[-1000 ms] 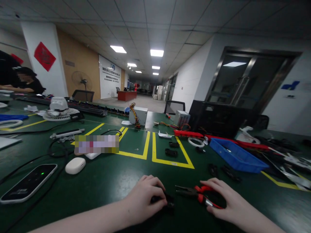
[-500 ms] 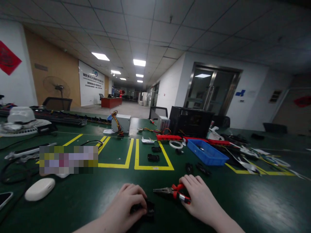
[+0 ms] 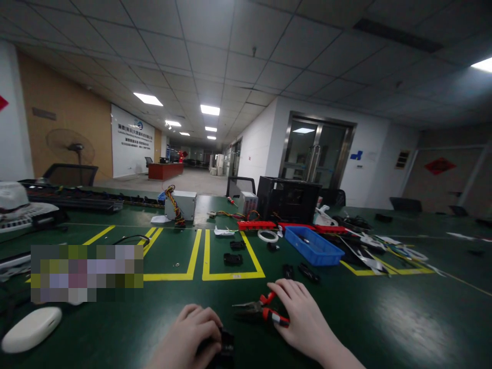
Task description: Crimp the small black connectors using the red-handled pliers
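My left hand (image 3: 198, 335) is closed around a small black part (image 3: 227, 342) low in the view; its fingers hide most of the part, and I cannot make out its kind. To the right, my right hand (image 3: 303, 320) grips red-handled needle-nose pliers (image 3: 265, 308). The pliers' jaws point left, slightly parted, with nothing between them, a little above and apart from the black part. Beyond the right hand lie two black pieces (image 3: 308, 272) on the green table.
A blue tray (image 3: 315, 246) stands past the right hand. Two black parts (image 3: 232, 258) lie inside a yellow taped box. Further back are a grey power supply (image 3: 184, 206), a black computer case (image 3: 288, 205) and a white tape roll (image 3: 268, 236). A white oval object (image 3: 33, 328) sits at left.
The whole view has shifted, so the scene sits further left. The pliers' handles and jaws have spread a little wider. My left hand keeps its hold on the black part.
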Demonstrator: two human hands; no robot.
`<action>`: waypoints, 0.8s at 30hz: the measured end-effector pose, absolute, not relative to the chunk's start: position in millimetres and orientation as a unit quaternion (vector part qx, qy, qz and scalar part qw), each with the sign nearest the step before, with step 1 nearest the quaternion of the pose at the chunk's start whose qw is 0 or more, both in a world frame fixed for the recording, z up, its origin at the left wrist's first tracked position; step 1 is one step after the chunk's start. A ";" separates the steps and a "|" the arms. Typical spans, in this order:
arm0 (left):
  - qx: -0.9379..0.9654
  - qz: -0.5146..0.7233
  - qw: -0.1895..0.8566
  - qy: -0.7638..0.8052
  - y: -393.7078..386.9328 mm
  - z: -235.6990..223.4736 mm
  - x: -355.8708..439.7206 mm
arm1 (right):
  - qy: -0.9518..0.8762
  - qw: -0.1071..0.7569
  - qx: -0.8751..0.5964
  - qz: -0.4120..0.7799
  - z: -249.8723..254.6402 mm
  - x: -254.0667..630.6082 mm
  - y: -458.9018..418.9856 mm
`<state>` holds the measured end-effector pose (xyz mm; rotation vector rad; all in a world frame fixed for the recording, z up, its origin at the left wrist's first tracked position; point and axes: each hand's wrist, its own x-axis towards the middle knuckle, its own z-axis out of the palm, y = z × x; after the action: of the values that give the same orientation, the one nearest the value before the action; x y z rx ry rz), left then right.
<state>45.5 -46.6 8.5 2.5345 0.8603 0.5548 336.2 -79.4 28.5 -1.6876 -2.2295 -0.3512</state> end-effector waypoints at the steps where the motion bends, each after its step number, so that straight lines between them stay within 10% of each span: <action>1: 0.910 0.200 0.204 0.302 -45.9 7.9 45.6 | -0.780 0.163 -0.589 -0.136 26.7 336.7 -78.7; 24: 0.862 0.268 0.324 0.284 -37.9 -0.7 43.2 | -0.815 0.273 -0.462 -0.218 17.6 340.2 -77.1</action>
<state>43.2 -37.9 -0.7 2.2604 0.7438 0.7038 340.2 -77.1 17.6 -1.2440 -2.1930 -0.5878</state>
